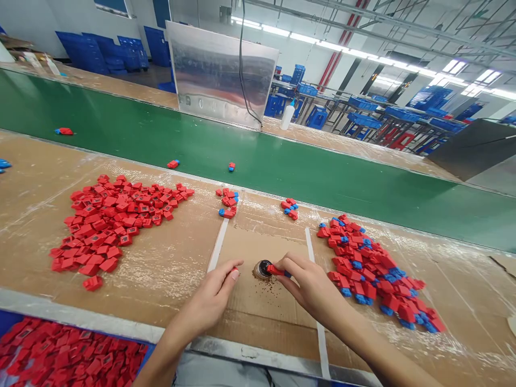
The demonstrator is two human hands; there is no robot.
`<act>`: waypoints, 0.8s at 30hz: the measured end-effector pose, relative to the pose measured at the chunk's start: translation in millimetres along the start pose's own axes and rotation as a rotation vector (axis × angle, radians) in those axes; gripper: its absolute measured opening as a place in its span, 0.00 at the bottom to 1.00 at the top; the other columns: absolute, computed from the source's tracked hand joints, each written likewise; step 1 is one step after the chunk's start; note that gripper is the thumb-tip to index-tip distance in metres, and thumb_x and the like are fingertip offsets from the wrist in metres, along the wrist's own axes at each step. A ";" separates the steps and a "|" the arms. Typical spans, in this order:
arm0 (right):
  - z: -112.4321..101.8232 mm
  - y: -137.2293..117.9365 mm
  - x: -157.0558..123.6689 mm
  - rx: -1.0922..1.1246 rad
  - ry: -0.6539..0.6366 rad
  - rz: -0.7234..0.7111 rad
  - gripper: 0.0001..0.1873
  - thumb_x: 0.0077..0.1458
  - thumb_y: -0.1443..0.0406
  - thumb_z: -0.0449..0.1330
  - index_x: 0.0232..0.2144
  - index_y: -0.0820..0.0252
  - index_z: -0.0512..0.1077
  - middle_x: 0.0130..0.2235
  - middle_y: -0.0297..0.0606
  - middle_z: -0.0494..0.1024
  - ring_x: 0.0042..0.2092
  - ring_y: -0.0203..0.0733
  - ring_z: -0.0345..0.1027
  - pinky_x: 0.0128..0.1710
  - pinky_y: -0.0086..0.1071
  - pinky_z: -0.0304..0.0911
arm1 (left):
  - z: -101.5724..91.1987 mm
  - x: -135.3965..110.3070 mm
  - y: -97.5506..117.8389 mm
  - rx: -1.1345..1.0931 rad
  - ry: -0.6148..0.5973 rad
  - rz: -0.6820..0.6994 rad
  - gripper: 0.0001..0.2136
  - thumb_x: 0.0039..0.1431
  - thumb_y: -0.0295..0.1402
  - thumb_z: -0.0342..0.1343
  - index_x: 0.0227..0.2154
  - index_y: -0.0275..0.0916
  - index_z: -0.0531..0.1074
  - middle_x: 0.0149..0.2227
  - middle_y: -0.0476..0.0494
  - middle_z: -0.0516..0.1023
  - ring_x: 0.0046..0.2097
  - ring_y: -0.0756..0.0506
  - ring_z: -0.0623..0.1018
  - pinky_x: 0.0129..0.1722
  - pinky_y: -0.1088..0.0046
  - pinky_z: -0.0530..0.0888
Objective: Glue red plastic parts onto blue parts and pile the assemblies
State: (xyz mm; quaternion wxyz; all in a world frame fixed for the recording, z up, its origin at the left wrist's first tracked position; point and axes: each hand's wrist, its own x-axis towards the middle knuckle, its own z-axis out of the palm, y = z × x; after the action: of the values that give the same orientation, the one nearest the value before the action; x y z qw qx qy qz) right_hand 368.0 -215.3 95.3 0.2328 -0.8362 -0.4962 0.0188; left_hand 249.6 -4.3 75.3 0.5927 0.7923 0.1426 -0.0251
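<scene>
My right hand (pixel 300 274) pinches a small red and blue plastic piece (pixel 276 270). The piece's red end is at the mouth of a small round jar (pixel 264 269) of dark liquid. Brown specks are scattered on the cardboard around the jar. Left of the jar, my left hand (pixel 215 290) is closed, thumb against fingers. A bit of red shows at its fingertips, mostly hidden. To the right lies a pile of red and blue pieces (pixel 371 269); to the left, a pile of all-red pieces (pixel 116 215).
A green conveyor belt (pixel 322 172) runs across behind the table, with a few red and blue pieces on it. A blue bin full of red pieces (pixel 68 352) stands at the lower left. Beyond the belt are a metal panel (pixel 221 75) and a white bottle (pixel 287 115).
</scene>
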 end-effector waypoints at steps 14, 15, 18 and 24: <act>-6.5 -5.1 -14.4 0.366 0.171 0.194 0.07 0.63 0.61 0.58 0.40 0.58 0.71 0.37 0.38 0.76 0.38 0.42 0.70 0.38 0.34 0.65 | 27.8 -3.2 -5.4 -0.140 -0.155 0.040 0.04 0.57 0.32 0.57 0.34 0.40 0.68 0.23 0.56 0.67 0.26 0.52 0.67 0.25 0.79 0.62; -4.2 -8.0 -17.1 0.394 0.185 0.215 0.07 0.63 0.61 0.58 0.39 0.58 0.71 0.37 0.38 0.76 0.37 0.42 0.70 0.38 0.34 0.65 | 29.8 -3.3 -5.4 -0.107 -0.143 0.053 0.04 0.57 0.33 0.57 0.34 0.40 0.68 0.23 0.55 0.69 0.27 0.52 0.69 0.26 0.78 0.63; 6.8 -17.9 -25.6 0.454 0.239 0.264 0.08 0.62 0.60 0.59 0.40 0.58 0.72 0.38 0.39 0.77 0.38 0.42 0.71 0.38 0.33 0.67 | 35.8 -3.2 -7.1 -0.035 -0.077 0.097 0.05 0.57 0.34 0.58 0.34 0.40 0.70 0.29 0.51 0.76 0.32 0.49 0.75 0.32 0.76 0.69; 33.8 -35.2 -35.0 0.476 0.344 0.302 0.10 0.61 0.61 0.59 0.43 0.58 0.72 0.37 0.40 0.78 0.35 0.41 0.72 0.35 0.31 0.70 | 45.2 -5.2 -10.6 -0.009 -0.013 0.107 0.07 0.59 0.35 0.57 0.38 0.40 0.73 0.36 0.46 0.82 0.36 0.46 0.81 0.36 0.73 0.75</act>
State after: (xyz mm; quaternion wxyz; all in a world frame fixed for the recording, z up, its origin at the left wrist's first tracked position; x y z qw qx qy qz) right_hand 312.5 -218.1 72.5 0.4966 -0.8134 -0.3017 0.0268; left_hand 247.8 -45.4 53.0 0.5975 0.7960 0.0963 0.0021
